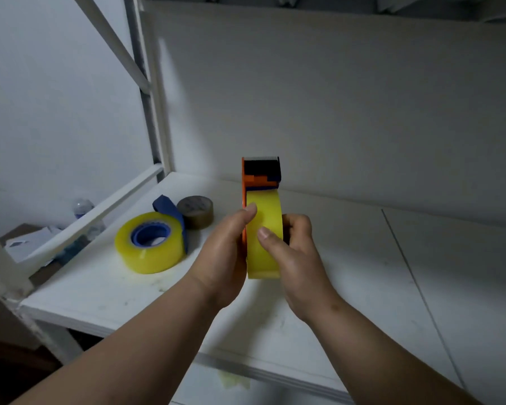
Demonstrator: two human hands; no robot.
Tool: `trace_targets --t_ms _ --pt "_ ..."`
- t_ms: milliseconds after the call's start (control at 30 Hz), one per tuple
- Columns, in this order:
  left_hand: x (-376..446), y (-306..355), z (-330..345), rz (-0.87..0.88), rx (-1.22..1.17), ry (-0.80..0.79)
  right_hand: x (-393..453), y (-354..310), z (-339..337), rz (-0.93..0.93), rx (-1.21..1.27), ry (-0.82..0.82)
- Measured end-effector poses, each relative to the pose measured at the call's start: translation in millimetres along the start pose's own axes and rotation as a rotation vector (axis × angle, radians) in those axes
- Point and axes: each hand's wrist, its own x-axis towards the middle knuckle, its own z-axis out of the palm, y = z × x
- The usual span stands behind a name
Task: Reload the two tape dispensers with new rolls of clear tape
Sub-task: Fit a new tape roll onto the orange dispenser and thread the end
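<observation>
Above the white table (348,258) I hold an orange tape dispenser (259,175) upright, its dark cutter end on top. A yellowish clear tape roll (265,210) sits in it, edge-on to me. My left hand (227,252) grips the dispenser's orange side, thumb on the roll. My right hand (292,252) holds the other side, thumb pressed on the tape's face. At the left a blue tape dispenser (167,207) lies on the table with a second yellowish roll (150,242) around its blue hub.
A brown tape roll (195,211) stands behind the blue dispenser. A white wall panel rises behind the table. White frame bars cross at the left, with a plastic bottle (84,209) and papers (30,241) beyond them, below table level.
</observation>
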Motion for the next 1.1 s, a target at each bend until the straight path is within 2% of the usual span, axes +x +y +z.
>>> trace_targets --t_ms 200,367,667,900,1100 --pt "-2.6 44.3 -70.2 -0.063 0.058 -0.052 5.8 12.2 81.5 0.0 -0.028 0.077" --pt "-7.0 54.2 -107.4 -0.154 0.092 -0.067 2.0 19.9 118.8 0.041 -0.028 0.114" --pt "-17.3 59.8 -122.9 -0.166 0.046 0.012 3.4 20.3 130.7 0.099 -0.066 0.064" --pt "-29.0 52.7 -123.4 -0.118 0.119 0.074 -3.0 4.8 121.5 0.219 0.04 0.043" --pt "-33.1 47.9 -134.0 -0.121 0.129 0.06 -7.5 8.7 125.7 0.267 0.089 0.024"
